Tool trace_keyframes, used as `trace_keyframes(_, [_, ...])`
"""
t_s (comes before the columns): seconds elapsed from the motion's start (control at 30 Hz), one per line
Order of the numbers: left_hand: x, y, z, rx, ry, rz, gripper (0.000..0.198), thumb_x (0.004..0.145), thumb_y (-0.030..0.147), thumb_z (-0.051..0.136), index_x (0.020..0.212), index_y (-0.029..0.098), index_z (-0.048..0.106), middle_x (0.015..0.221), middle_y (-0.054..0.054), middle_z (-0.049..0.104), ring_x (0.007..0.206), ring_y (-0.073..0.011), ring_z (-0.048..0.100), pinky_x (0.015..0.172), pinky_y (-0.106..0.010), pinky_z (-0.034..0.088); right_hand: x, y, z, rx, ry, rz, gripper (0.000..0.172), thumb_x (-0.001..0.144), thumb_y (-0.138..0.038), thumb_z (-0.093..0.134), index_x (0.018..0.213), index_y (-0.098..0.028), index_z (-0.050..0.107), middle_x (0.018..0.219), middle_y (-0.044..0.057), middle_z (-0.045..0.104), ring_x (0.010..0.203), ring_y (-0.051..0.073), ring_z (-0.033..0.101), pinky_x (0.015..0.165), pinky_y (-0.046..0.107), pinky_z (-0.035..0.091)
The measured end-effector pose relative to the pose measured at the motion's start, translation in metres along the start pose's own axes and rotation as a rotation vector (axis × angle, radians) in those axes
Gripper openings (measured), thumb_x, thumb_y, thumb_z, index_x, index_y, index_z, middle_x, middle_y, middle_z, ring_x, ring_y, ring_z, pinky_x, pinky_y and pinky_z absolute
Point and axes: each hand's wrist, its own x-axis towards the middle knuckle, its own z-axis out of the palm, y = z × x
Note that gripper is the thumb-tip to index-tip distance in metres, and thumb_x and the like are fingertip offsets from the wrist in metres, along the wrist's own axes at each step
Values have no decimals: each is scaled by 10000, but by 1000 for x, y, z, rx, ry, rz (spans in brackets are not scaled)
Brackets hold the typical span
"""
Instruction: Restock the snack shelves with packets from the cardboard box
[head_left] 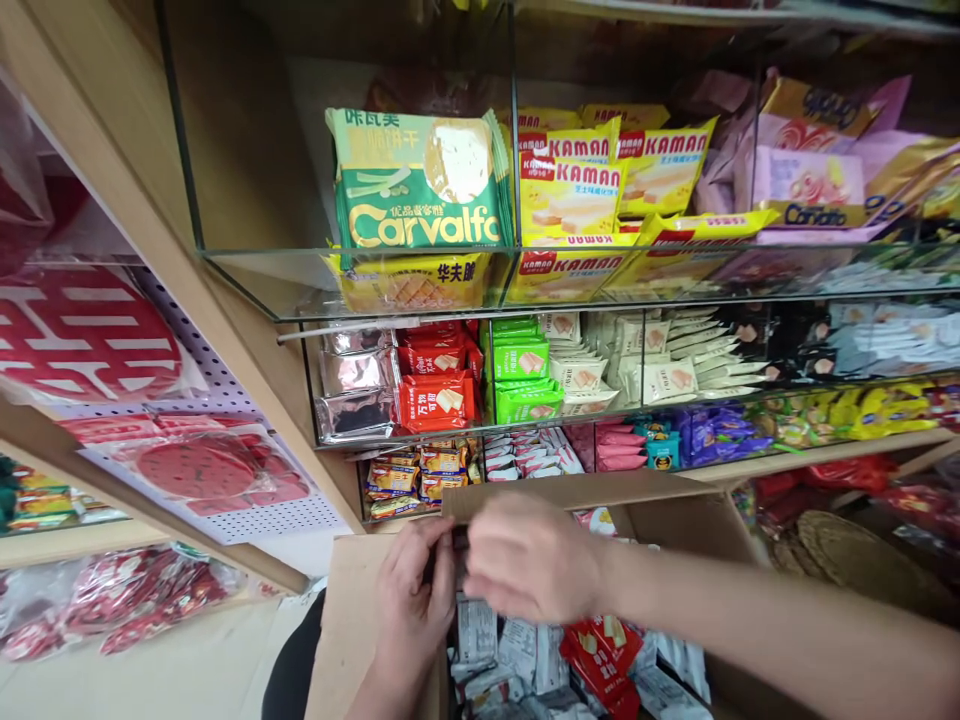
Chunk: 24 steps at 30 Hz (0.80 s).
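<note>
Over an open cardboard box [600,493], my left hand [416,585] is closed, with thumb and fingers pressed together near the box's left side. A small dark bit shows at its fingertips, too little to name. Right beside it, my right hand [529,560] is curled closed and blurred by motion; what it holds, if anything, is hidden. Beneath the hands, the box holds many small silver-white snack packets [517,650] in a loose heap. Several red wafer packets [604,655] lie among them.
Ahead stand clear-fronted shelf bins with red packets [437,400], green packets [521,362], yellow Kaman wafers [574,195] and a green Carvalfo packet [420,185]. A wooden shelf post [247,330] rises at left, near red decorations [90,335]. Woven baskets [855,550] sit at right.
</note>
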Motion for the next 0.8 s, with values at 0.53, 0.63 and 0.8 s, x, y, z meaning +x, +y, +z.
trace_keyframes(0.53, [4, 3, 2, 53, -36, -32, 149, 792, 176, 504, 922, 195, 575, 821, -20, 627, 775, -131, 603, 712, -270, 494, -161, -50, 130, 362, -360, 704, 109, 662, -165, 545, 692, -184, 648, 728, 64, 637, 794, 234, 546, 741, 363, 410])
trace_keyframes(0.63, [-7, 12, 7, -82, -84, -157, 194, 796, 220, 514, 980, 204, 574, 899, -33, 632, 852, -142, 604, 792, -303, 487, -147, -36, 95, 682, -84, 1076, 209, 754, -165, 422, 773, -161, 630, 700, 21, 604, 670, 140, 526, 621, 248, 397])
trace_keyframes(0.8, [-23, 46, 29, -427, -474, -553, 500, 750, 377, 574, 1206, 201, 466, 1195, -101, 557, 1022, -191, 568, 832, -326, 483, -128, -35, 51, 1175, 322, 1253, 192, 796, -314, 475, 740, -155, 567, 623, -33, 497, 560, 80, 437, 535, 189, 344])
